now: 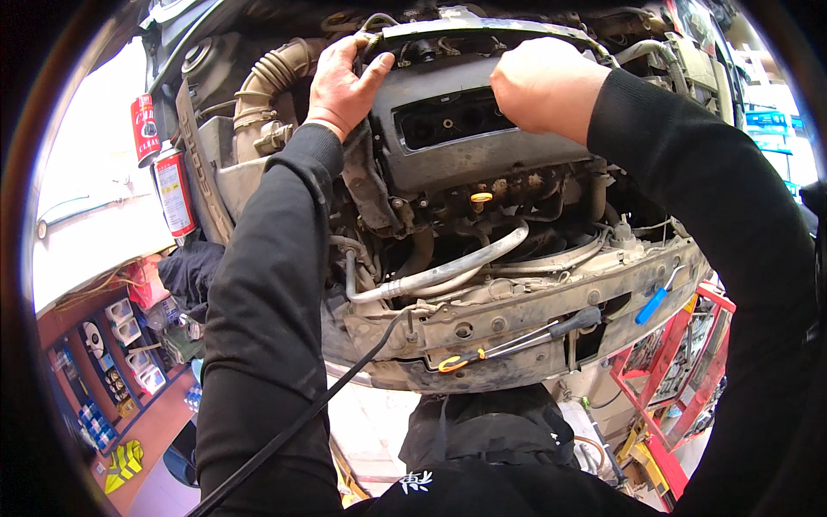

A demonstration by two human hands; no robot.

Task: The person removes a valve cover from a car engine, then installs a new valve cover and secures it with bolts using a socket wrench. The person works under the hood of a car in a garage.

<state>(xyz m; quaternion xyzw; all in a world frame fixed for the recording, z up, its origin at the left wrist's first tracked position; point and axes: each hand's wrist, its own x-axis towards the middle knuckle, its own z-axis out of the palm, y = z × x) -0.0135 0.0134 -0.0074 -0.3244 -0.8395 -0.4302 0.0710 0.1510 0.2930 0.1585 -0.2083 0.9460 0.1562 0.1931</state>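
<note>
Head view | engine cover [431, 79]: probably light, stiff (perhaps brittle); hold by rims | left hand [343, 86]: grip unclear | right hand [547, 90]: clenched, contents hidden

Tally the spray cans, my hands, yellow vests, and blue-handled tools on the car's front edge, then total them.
Spray cans: 2, upper can and lower can
Hands: 2, left hand and right hand
Yellow vest: 1
Blue-handled tool: 1
Total: 6
</note>
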